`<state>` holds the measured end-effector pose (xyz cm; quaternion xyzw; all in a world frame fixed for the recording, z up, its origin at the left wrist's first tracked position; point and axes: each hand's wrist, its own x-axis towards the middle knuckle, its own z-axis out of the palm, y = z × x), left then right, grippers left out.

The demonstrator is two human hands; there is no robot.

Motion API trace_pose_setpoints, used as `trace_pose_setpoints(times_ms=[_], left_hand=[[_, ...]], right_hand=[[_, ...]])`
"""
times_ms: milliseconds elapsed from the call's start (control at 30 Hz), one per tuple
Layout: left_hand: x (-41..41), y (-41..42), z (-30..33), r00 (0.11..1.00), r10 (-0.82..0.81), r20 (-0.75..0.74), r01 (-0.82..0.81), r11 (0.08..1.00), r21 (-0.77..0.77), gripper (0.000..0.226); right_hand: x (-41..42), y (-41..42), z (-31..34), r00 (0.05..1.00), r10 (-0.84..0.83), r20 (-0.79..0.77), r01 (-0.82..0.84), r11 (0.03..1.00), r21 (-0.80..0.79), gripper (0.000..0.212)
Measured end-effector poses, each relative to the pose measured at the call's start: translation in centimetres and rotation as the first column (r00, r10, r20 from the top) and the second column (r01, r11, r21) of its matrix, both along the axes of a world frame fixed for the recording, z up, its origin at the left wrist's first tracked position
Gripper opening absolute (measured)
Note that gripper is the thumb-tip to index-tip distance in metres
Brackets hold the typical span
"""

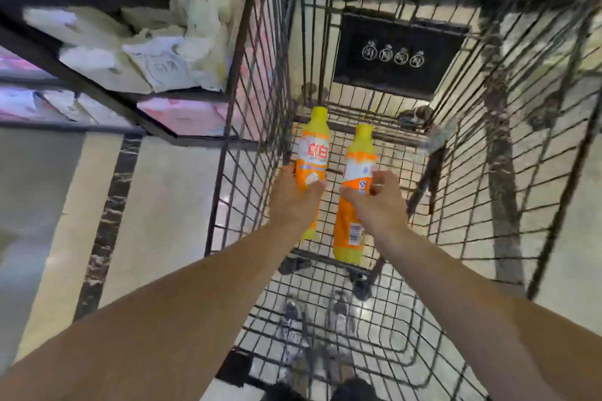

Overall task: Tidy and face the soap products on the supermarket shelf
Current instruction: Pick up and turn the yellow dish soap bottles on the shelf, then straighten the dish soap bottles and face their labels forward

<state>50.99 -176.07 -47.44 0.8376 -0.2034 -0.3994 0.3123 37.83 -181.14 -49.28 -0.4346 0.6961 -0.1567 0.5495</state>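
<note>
Left hand (294,195), centre of frame, grips the lower body of a yellow-and-orange bottle (312,156), fingers and thumb wrapped around it. Right hand (374,202), just beside it, grips a second bottle (353,202) about its middle, fingers curled over the label. Both bottles are held inside the wire shopping cart (456,146), long axes running up the frame, yellow caps pointing toward the upper edge and away from the person, bases toward the lower edge. The two bottles lie near each other, roughly parallel, not touching. Shelving (107,52) with pale packaged goods occupies the upper left of the frame. Tiled floor (156,205) shows at left.
</note>
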Motion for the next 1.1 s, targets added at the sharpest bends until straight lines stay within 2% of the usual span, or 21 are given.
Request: trace_pose_setpoints(times_ms=[67,167,333,467,600,800,900,1000,1100], left_hand=[[0.6,-0.8,-2.3,0.997,-0.044,0.071,0.039,0.997,0.068,0.041],[1.2,-2.4,-5.5,0.988,-0.074,0.136,0.052,0.986,0.157,0.041],[1.5,-4.8,-9.8,0.978,-0.107,0.179,0.065,0.972,0.225,0.041],[1.6,-5.7,-11.8,0.954,-0.161,0.254,0.062,0.932,0.357,0.045],[2.4,-5.5,-12.6,0.952,-0.188,0.240,0.069,0.899,0.433,0.048],[3.4,-5.4,-12.5,0.951,-0.169,0.258,0.065,0.927,0.368,0.060],[3.6,-4.9,-11.5,0.951,-0.184,0.249,0.094,0.938,0.334,0.053],[3.8,-3.8,-9.0,0.928,-0.267,0.261,0.190,0.939,0.286,0.045],[4.3,-2.0,-4.8,0.915,-0.315,0.251,0.275,0.944,0.182,0.038]], right_hand=[[0.8,-0.8,-2.5,1.000,-0.008,0.011,0.007,1.000,0.026,0.055],[2.0,-2.7,-5.5,0.999,-0.024,-0.030,0.025,0.999,0.031,0.059],[4.5,-5.8,-9.7,0.996,-0.027,-0.080,0.024,0.999,-0.039,0.052],[6.7,-7.4,-12.3,0.999,0.003,-0.051,-0.003,1.000,0.013,0.060],[7.5,-6.7,-13.9,0.998,-0.010,-0.055,0.011,1.000,0.012,0.061],[7.6,-6.1,-14.1,0.991,0.071,-0.110,-0.073,0.997,-0.018,0.066],[7.2,-6.0,-13.0,0.978,0.161,-0.130,-0.162,0.987,-0.003,0.072],[6.3,-5.5,-10.1,0.954,0.224,-0.202,-0.225,0.974,0.019,0.072],[5.0,-4.4,-4.3,0.935,0.276,-0.225,-0.288,0.957,-0.023,0.059]])
